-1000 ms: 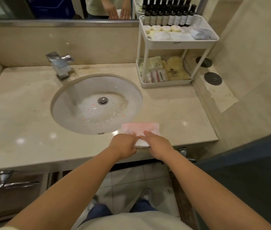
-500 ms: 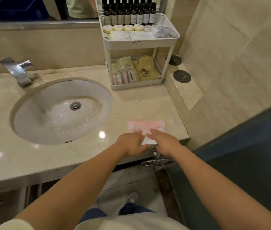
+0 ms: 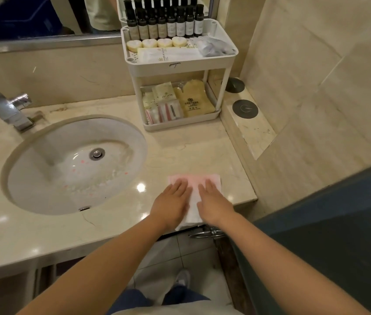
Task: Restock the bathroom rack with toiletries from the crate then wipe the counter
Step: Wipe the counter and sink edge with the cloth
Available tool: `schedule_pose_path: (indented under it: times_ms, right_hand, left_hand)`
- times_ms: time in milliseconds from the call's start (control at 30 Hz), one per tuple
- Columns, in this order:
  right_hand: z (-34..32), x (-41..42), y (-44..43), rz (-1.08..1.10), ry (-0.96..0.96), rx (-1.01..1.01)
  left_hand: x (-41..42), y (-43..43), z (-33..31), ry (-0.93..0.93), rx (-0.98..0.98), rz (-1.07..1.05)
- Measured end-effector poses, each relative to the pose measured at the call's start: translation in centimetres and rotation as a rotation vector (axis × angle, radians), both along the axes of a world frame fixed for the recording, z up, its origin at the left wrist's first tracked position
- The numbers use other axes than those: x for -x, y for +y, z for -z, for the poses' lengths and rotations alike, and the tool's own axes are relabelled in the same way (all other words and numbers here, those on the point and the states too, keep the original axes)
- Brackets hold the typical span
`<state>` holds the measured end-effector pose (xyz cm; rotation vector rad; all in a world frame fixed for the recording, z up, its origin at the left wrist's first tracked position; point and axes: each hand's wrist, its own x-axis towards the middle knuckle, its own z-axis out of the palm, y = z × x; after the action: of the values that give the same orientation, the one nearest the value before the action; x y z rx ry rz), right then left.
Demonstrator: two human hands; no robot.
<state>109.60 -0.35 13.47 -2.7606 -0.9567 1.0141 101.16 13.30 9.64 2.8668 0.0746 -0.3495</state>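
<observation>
Head view, left hand [image 3: 172, 202], right hand [image 3: 214, 204] flat on cloth [image 3: 193, 201]

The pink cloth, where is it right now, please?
Head view: the pink cloth lies on the counter by its front edge, right of the sink, under the left hand and right hand.
</observation>
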Motion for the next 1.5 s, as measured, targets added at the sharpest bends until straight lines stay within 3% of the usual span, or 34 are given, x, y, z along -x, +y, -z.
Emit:
schedule_pose_path:
  times_ms: [567,1067,1500]
  right_hand:
    - [1.6,-7.4,2.4,0.097,-0.036,0.003]
    - [0.2,-19.3,6.6,0.109,-0.027,0.040]
    - [0.8,-21.3,6.9,0.010,-0.062,0.032]
  left_hand:
    - [-9.4,1.9,-0.5,0.133,-0.039,0.024]
    - [-20.1,3.3,-0.1,0.079,-0.044,-0.073]
    - [-21.5,4.8,0.7,0.161,-0.101,-0.006]
